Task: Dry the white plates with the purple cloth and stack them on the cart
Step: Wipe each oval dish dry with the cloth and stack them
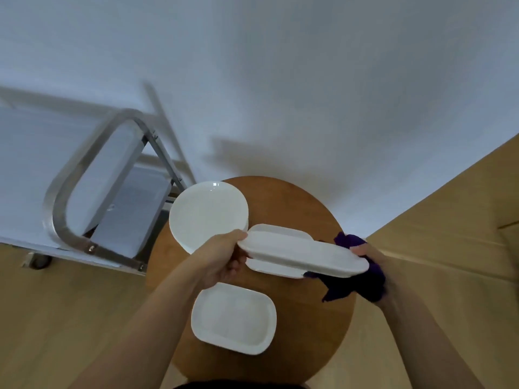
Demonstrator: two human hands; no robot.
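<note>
White plate point(303, 255), tilted: left hand point(224, 258) grips one end; right hand point(370, 265) presses purple cloth point(362, 284) against the other.

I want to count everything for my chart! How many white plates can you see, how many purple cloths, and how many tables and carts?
White plates: 4 (round, held, one under the held one, rectangular)
Purple cloth: 1
Round wooden table: 1
Metal cart: 1
Total: 7
</note>
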